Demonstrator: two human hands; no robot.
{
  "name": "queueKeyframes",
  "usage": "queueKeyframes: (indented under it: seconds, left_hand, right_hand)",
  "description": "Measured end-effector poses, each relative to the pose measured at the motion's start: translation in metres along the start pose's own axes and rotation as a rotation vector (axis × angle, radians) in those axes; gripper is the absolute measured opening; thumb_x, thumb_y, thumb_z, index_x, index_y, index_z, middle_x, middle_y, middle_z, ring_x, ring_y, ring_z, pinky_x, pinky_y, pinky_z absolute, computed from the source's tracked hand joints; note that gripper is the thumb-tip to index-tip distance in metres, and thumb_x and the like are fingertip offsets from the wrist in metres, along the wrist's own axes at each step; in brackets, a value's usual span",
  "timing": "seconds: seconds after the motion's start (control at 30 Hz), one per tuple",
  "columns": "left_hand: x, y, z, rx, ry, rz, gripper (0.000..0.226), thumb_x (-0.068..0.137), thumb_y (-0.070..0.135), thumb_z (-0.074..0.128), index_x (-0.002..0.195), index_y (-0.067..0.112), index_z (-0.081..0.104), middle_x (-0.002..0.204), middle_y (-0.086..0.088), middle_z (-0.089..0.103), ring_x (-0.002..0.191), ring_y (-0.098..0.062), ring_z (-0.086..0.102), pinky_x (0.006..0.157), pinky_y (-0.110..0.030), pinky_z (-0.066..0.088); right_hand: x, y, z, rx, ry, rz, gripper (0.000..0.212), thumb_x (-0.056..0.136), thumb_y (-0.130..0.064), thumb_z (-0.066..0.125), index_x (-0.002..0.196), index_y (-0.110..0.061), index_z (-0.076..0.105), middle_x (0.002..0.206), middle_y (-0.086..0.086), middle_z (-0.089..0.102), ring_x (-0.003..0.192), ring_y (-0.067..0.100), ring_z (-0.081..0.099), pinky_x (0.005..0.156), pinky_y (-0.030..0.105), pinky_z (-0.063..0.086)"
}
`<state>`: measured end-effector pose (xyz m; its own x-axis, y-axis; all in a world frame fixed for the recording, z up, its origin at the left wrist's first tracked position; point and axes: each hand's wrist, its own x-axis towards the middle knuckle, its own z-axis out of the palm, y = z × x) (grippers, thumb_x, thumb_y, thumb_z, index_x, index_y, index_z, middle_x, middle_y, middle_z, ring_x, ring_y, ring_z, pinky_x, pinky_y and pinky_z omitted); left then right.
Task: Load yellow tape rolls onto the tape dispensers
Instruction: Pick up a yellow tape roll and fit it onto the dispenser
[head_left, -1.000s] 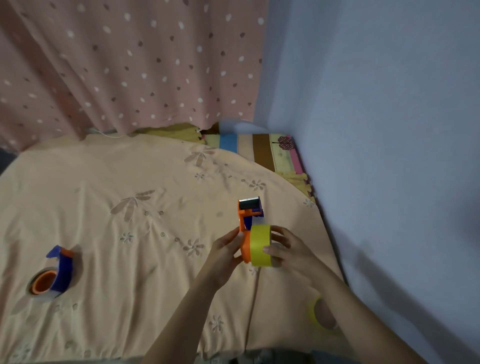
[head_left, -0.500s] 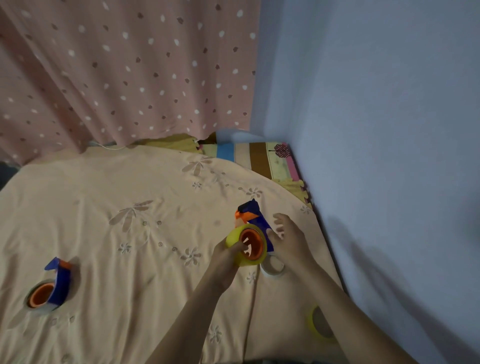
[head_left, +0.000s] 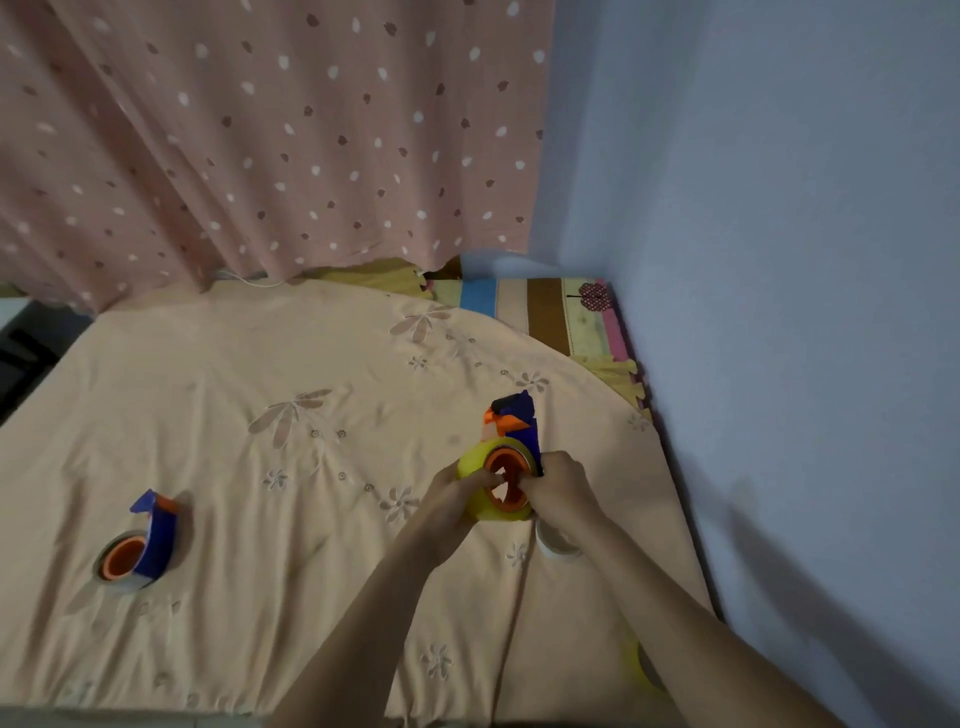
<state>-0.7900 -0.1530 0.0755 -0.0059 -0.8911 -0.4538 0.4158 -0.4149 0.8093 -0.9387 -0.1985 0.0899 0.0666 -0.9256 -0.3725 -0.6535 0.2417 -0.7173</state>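
Note:
A blue and orange tape dispenser (head_left: 514, 415) lies on the peach bedsheet, right of centre, with a yellow tape roll (head_left: 475, 460) sitting around its orange hub. My left hand (head_left: 457, 488) grips the roll's left side. My right hand (head_left: 558, 486) holds the dispenser's blue body on the right. A second blue and orange dispenser (head_left: 145, 540) lies at the far left, apart from both hands. Another yellow tape roll (head_left: 644, 670) rests near the bed's lower right edge, half hidden by my right forearm.
A pale, near-empty tape ring (head_left: 553, 543) lies just under my right wrist. The peach sheet (head_left: 285, 493) covers the bed. A blue wall (head_left: 779, 312) stands close on the right, and a pink spotted curtain (head_left: 260, 145) hangs behind.
The dispenser was turned from upright to lying flat with its hub facing up. My right hand, off it half a second ago, has come back onto it.

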Motion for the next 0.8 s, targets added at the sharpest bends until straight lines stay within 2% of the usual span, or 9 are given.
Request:
queueKeyframes:
  seconds: [0.03,0.1,0.17,0.3,0.43,0.57,0.63,0.73,0.8]
  left_hand:
    - [0.0,0.002,-0.006,0.012,0.038,-0.005,0.031,0.085,-0.001,0.066,0.114,0.009,0.072,0.109,-0.014,0.077,0.101,-0.028,0.074,0.083,-0.047,0.063]
    - [-0.001,0.006,-0.019,0.08,0.139,0.001,0.033,0.086,0.008,0.072,0.119,0.012,0.07,0.118,-0.015,0.074,0.11,-0.03,0.071,0.092,-0.047,0.061]
    - [-0.007,0.009,-0.036,0.149,0.218,0.013,0.033,0.086,0.019,0.076,0.119,0.015,0.07,0.118,-0.013,0.074,0.111,-0.029,0.071,0.09,-0.041,0.062]
    - [-0.031,0.017,-0.074,0.161,0.332,0.056,0.036,0.088,0.037,0.073,0.117,0.016,0.071,0.112,-0.004,0.078,0.103,-0.021,0.076,0.081,-0.034,0.061]
    - [-0.063,0.025,-0.113,0.152,0.427,0.069,0.022,0.093,0.036,0.069,0.109,0.021,0.072,0.105,0.0,0.08,0.098,-0.018,0.077,0.08,-0.032,0.061]
    - [-0.098,0.03,-0.152,0.092,0.51,0.072,0.014,0.094,0.034,0.068,0.102,0.024,0.072,0.097,0.004,0.081,0.088,-0.012,0.078,0.067,-0.024,0.062]
    - [-0.115,0.034,-0.174,0.068,0.546,0.083,0.013,0.094,0.033,0.068,0.101,0.024,0.072,0.096,0.005,0.081,0.087,-0.012,0.078,0.07,-0.027,0.062]
    - [-0.138,0.038,-0.214,0.054,0.589,0.098,0.019,0.093,0.035,0.069,0.106,0.022,0.073,0.105,0.001,0.08,0.099,-0.019,0.076,0.084,-0.036,0.062]
    - [-0.156,0.041,-0.244,0.051,0.597,0.113,0.024,0.093,0.036,0.069,0.11,0.02,0.072,0.111,-0.002,0.078,0.103,-0.022,0.074,0.087,-0.038,0.062]
  right_hand:
    - [0.003,-0.004,0.004,-0.024,-0.007,-0.021,0.021,0.095,-0.025,0.063,0.106,-0.008,0.068,0.077,-0.003,0.063,0.06,0.008,0.061,0.043,0.015,0.049]
    - [0.009,-0.013,0.015,-0.037,-0.022,-0.069,0.025,0.095,-0.03,0.063,0.102,-0.007,0.069,0.08,0.001,0.068,0.069,0.018,0.069,0.061,0.03,0.062]
    - [0.01,-0.022,0.031,-0.03,-0.05,-0.104,0.027,0.094,-0.033,0.065,0.1,-0.007,0.069,0.086,0.005,0.072,0.077,0.024,0.072,0.074,0.039,0.064]
    - [0.008,-0.044,0.066,-0.05,-0.115,-0.194,0.024,0.092,-0.033,0.066,0.096,-0.009,0.069,0.08,0.002,0.069,0.072,0.022,0.069,0.072,0.037,0.064]
    - [-0.005,-0.073,0.102,-0.074,-0.176,-0.295,0.015,0.088,-0.03,0.067,0.081,-0.017,0.064,0.065,-0.008,0.061,0.064,0.02,0.066,0.057,0.027,0.056]
    - [-0.03,-0.102,0.141,-0.095,-0.246,-0.331,0.015,0.086,-0.03,0.069,0.08,-0.016,0.065,0.068,-0.005,0.064,0.063,0.02,0.068,0.063,0.036,0.062]
    - [-0.043,-0.116,0.162,-0.104,-0.273,-0.344,0.016,0.085,-0.029,0.068,0.082,-0.013,0.067,0.072,0.0,0.068,0.066,0.023,0.07,0.067,0.04,0.063]
    - [-0.063,-0.139,0.197,-0.127,-0.291,-0.371,0.018,0.084,-0.027,0.066,0.082,-0.009,0.068,0.076,0.007,0.07,0.069,0.03,0.071,0.067,0.045,0.063]
    - [-0.08,-0.155,0.225,-0.146,-0.294,-0.39,0.018,0.083,-0.025,0.064,0.08,-0.008,0.067,0.074,0.008,0.07,0.069,0.032,0.07,0.067,0.045,0.062]
